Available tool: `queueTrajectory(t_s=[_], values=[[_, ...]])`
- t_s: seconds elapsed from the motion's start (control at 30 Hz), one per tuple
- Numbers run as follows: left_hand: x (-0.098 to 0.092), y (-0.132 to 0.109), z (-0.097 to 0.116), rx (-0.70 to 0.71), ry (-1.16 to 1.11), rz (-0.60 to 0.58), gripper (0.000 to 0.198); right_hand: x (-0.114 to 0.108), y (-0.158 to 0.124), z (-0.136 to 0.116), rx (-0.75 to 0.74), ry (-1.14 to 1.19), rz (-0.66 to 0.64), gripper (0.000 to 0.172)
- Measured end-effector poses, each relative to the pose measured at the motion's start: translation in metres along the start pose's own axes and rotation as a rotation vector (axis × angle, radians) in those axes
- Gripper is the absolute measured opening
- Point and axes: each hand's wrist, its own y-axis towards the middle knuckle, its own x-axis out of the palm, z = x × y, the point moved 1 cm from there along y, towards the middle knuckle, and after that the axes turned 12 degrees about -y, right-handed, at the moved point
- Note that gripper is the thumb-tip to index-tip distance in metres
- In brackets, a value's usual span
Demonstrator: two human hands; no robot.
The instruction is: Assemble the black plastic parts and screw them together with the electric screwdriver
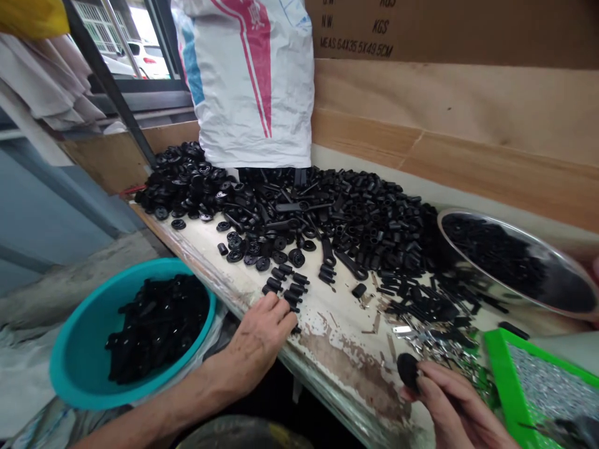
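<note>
Upper left of frame: window point(126, 56) w/ a white car point(145, 59) outside. Lower left: teal plastic basin point(70, 355) on the floor side of the bench, holding a pile of black plastic parts point(156, 327). L hand point(255, 340) lies at the front edge of the worktable point(346, 337), fingers point(276, 308) pressed together, tips against a small row of short black cylinders point(285, 290); can't tell if they grip any. Top centre: white woven sack point(248, 81) w/ red & blue print, standing at the back of the table behind a wide heap of black plastic parts point(327, 218): round discs on the left, flat bars in the middle, short tubes on the right. Lower right: R hand point(453, 405) pinches 1 round black part point(408, 372) btwn thumb & fingers, just off the table's front edge. Loose silver metal bits point(430, 343) lie on the table nearby. Right side: steel bowl point(528, 244), tilted, w/ black parts inside point(491, 255). Below it, green tray point(508, 368) holding silver bits point(552, 390). Top right: cardboard carton point(449, 31) against the wall.
</note>
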Motion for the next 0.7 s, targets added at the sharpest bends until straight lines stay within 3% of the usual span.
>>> queueTrajectory(t_s=[0.17,0.3,0.4,0.57,0.7], values=[[0.000,0.002,-0.004,0.131,-0.056,-0.066,0.026,0.003,-0.003,-0.003,0.091,0.032,-0.096,0.014],[0.002,0.003,0.004,0.102,-0.281,0.025,0.030,0.007,-0.006,-0.010,0.166,0.053,-0.131,0.013],[0.000,0.011,0.016,-0.008,-0.662,0.051,0.019,0.010,-0.006,-0.016,0.208,0.074,-0.160,0.013],[-0.001,0.024,0.041,-0.307,-1.556,-0.145,0.017,0.012,-0.003,-0.021,0.244,0.108,-0.208,0.011],[0.005,0.032,0.059,-0.334,-1.902,-0.190,0.020,0.013,-0.004,-0.022,0.257,0.143,-0.241,0.010]])
